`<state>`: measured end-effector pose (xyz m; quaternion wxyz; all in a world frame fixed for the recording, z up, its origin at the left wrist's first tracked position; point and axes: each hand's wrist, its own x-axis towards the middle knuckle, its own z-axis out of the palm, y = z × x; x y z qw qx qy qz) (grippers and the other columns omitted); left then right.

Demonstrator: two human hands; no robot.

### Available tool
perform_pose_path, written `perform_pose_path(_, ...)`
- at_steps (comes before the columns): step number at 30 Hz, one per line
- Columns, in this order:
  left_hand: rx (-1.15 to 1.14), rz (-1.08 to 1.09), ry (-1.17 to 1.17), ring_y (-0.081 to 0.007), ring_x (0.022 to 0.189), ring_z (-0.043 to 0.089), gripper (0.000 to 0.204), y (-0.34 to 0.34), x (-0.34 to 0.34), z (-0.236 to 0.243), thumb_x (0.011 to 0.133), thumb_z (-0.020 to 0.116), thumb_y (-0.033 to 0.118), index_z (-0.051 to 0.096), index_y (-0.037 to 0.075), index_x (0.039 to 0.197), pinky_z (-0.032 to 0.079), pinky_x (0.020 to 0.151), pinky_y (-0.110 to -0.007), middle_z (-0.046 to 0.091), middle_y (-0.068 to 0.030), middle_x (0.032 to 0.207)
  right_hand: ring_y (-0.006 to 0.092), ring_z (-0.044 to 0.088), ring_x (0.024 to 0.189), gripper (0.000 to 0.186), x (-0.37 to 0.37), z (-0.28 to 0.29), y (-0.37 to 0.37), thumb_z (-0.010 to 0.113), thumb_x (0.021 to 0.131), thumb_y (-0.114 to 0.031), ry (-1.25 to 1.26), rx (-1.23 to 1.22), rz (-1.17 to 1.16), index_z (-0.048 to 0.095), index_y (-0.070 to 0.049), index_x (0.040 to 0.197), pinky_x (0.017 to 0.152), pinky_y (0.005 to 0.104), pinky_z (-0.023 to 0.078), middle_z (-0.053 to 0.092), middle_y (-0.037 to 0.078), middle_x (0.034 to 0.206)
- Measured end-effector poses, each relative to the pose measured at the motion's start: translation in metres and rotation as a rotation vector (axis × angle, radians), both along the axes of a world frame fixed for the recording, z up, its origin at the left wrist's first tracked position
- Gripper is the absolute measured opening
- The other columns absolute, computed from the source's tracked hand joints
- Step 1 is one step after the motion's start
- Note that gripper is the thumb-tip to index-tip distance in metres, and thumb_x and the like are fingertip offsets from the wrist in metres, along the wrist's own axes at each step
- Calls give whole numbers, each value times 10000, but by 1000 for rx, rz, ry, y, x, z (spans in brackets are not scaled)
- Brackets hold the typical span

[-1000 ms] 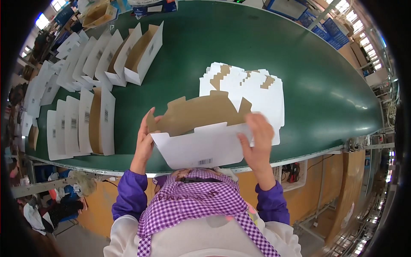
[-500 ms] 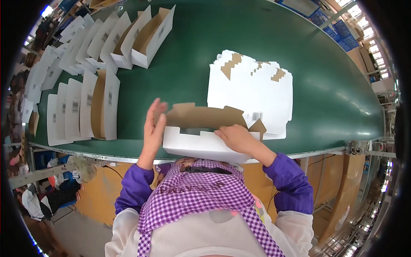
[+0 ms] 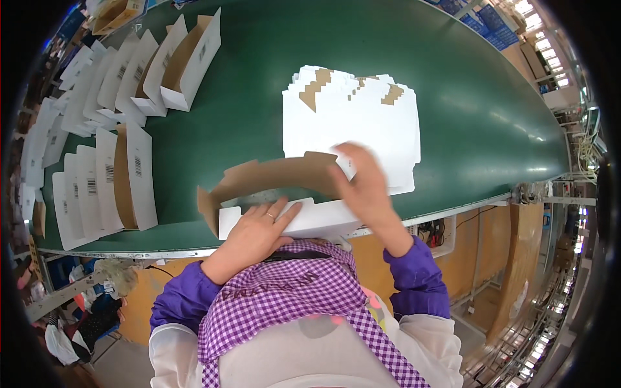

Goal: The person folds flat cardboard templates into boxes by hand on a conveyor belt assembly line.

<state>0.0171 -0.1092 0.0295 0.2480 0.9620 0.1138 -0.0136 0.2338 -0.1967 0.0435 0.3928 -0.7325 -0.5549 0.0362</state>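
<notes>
A cardboard box [image 3: 323,220], white outside and brown inside, stands at the table's near edge in front of me. Its top is uncovered, and a brown flap sticks out at its left end. My left hand [image 3: 259,226] grips the near white wall, its fingers lying over the upper edge. At the box's right end is my right hand [image 3: 365,184], slightly blurred, with thumb and fingers spread apart and the thumb close to the brown far wall. Just beyond lies a stack of flat white cardboard blanks [image 3: 356,129], with brown patches along its far edge.
Several folded white boxes [image 3: 139,171] stand in a near row on the left. Another row of boxes [image 3: 184,64] stands behind them. The green table [image 3: 466,97] curves away to the right, with blue crates [image 3: 488,26] beyond its far edge.
My left hand has come down from beside the box onto its near wall. My right hand has left that wall for the right end. A flap now sticks out at the left end.
</notes>
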Motion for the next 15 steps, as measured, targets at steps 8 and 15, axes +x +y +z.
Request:
perform_pose_path(8,77,-37,52,-377,1078,510,655,-3,9,6,764,669,253,405,163,1357,421,914,-442,426,-245,1310,246,473,1190,503,50,-51,-47,578,882,-219,765,-445,-44,438,-14,1319,971,321,376,511,162,1277)
perform_pose_path(15,67,72,212,-382,1011,560,667,-16,4,20,782,652,292,375,171,1377,444,890,-421,427,-278,1300,305,474,1200,390,42,-64,-44,395,967,-225,672,-245,-243,476,21,1259,1007,327,344,536,208,1230)
